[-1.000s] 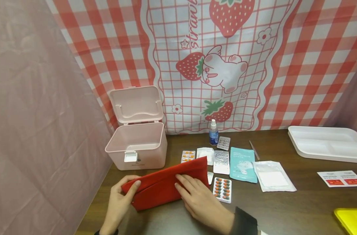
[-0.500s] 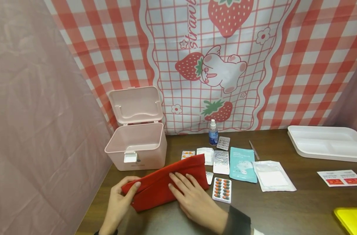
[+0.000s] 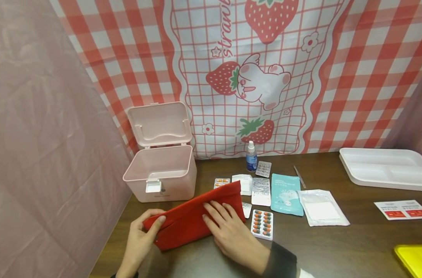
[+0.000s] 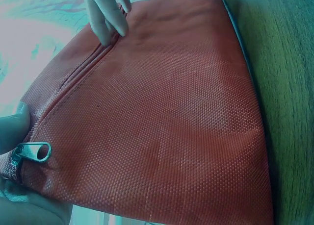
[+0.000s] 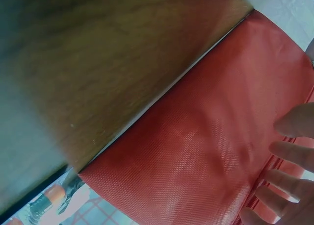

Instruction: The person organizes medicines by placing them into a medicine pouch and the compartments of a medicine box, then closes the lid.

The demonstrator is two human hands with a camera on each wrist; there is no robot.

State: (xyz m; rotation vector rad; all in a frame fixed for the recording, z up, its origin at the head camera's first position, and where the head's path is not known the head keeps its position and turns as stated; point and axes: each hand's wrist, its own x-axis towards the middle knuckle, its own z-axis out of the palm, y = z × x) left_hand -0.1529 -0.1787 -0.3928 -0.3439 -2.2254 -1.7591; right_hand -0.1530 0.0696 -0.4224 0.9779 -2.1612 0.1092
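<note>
Both hands [image 3: 141, 231] [image 3: 235, 239] on red pouch [image 3: 186, 227], amber-capsule pack [image 3: 221, 181] partly hidden behind it

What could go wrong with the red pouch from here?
Slipping: the left grip pinches the red pouch at one end only, so the far end might sag if left unsupported.

Bumping: the pouch's far end stands close to the green-and-orange capsule pack and partly hides the yellow capsule pack; a swing could nudge either.

Snagging: the left thumb is close to the zip pull, so cloth might bunch there if the zip is worked.
</note>
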